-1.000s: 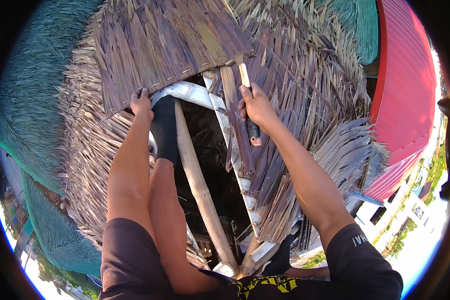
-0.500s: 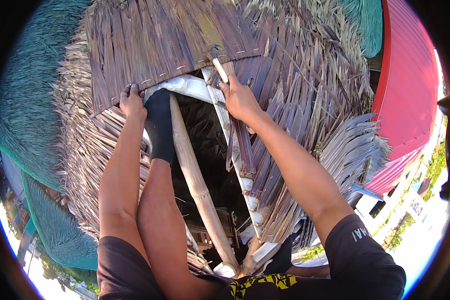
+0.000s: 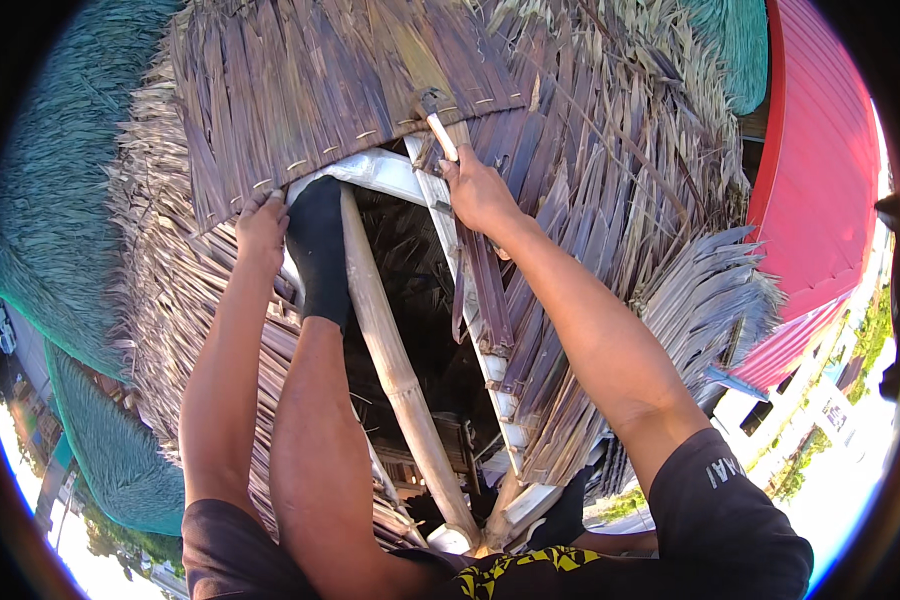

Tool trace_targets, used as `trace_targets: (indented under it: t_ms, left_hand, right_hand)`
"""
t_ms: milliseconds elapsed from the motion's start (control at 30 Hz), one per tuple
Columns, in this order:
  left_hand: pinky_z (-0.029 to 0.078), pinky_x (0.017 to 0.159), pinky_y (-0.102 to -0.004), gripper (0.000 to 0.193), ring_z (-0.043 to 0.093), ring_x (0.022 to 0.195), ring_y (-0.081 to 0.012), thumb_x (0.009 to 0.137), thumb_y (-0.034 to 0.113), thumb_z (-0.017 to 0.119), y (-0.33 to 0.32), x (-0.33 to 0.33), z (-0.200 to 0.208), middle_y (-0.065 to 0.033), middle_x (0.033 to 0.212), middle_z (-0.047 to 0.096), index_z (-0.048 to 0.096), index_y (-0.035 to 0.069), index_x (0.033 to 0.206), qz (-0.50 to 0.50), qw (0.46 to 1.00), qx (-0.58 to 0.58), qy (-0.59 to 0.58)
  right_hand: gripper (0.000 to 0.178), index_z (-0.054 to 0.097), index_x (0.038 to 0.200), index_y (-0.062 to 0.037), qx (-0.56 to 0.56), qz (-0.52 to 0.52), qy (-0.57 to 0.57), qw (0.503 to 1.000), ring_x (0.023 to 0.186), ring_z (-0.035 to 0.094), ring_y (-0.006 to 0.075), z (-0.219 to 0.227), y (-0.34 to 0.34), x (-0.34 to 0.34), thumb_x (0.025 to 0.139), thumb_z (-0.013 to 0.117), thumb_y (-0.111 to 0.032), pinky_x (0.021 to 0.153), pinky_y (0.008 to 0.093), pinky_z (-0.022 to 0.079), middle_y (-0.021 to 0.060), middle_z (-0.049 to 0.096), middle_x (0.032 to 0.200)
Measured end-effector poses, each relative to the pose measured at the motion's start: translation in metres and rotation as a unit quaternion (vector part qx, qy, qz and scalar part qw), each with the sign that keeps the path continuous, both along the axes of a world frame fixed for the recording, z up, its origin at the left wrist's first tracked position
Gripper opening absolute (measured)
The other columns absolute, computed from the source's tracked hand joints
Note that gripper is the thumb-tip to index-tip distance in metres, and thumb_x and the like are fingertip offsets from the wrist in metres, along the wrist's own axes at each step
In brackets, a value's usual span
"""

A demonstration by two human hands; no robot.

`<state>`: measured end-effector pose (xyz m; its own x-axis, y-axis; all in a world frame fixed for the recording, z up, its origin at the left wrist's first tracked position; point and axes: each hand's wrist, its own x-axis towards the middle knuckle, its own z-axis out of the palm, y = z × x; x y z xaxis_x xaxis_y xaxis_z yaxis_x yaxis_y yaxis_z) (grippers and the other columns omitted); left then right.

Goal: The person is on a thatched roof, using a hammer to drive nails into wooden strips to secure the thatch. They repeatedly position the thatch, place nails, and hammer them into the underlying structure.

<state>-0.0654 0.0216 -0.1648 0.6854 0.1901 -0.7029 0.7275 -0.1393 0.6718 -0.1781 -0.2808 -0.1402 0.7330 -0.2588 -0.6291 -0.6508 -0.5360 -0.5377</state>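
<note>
The leaf panel point(image 3: 310, 90) lies across the roof ahead of me, its long brown strips side by side, some paler or yellowish, with a row of light stitches along the lower edge. My left hand point(image 3: 261, 225) pinches that edge near its left corner. My right hand point(image 3: 480, 195) is wrapped around the handle of the hammer point(image 3: 442, 138), whose head sits at the panel's edge; I can't tell whether it touches. Just below, my foot in a black sock point(image 3: 317, 250) takes up the space beside my left hand, by a white beam point(image 3: 380, 173). A bamboo pole point(image 3: 395, 370) runs down past it through a dark opening. Frayed thatch point(image 3: 610, 170) spreads to both sides. Farther out are a green roof point(image 3: 60, 180) on the left and a red metal roof point(image 3: 820, 180) on the right.
</note>
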Motion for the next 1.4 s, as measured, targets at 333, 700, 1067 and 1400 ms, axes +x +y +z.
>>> trace_targets:
  t_ms: [333,700,1067,1400]
  left_hand:
    - [0.052,0.084,-0.041,0.023,0.066,0.096,-0.0363,0.088,0.023,0.071,-0.157,0.016,-0.03,-0.0121,0.104,0.069,0.07,0.009,0.106,-0.417,0.837,0.197,-0.293]
    - [0.049,0.091,-0.042,0.018,0.061,0.105,-0.0343,0.087,0.018,0.07,-0.155,0.003,-0.062,-0.0109,0.113,0.065,0.072,0.004,0.099,-0.407,0.802,0.192,-0.393]
    - [0.052,0.091,-0.0388,0.046,0.065,0.107,-0.0276,0.08,0.002,0.073,-0.138,0.017,-0.062,-0.0122,0.115,0.062,0.057,0.005,0.122,-0.471,0.815,0.101,-0.321]
    - [0.053,0.093,-0.0378,0.055,0.067,0.107,-0.0244,0.077,0.003,0.077,-0.138,0.02,-0.055,-0.0133,0.12,0.061,0.055,0.003,0.127,-0.459,0.833,0.107,-0.289]
  right_hand:
    - [0.036,0.047,0.121,0.0011,-0.004,-0.011,-0.002,1.0,0.098,0.06,0.0559,0.006,-0.005,0.005,0.106,0.043,-0.031,0.087,0.0608,0.046,0.0362,0.066,0.098]
    - [0.031,0.046,0.106,0.0021,-0.025,0.024,-0.103,0.994,0.078,0.063,0.0543,0.055,0.009,-0.004,0.104,0.044,-0.028,0.071,0.0625,0.048,0.0338,0.064,0.076]
    - [0.033,0.047,0.105,0.0031,-0.056,0.03,-0.088,0.994,0.077,0.063,0.0544,0.066,0.001,0.007,0.105,0.045,-0.029,0.071,0.0627,0.048,0.0337,0.065,0.079]
    - [0.027,0.044,0.103,0.0012,-0.066,0.017,-0.177,0.982,0.072,0.063,0.0529,0.057,0.008,0.009,0.103,0.05,-0.026,0.064,0.0612,0.048,0.0314,0.064,0.075]
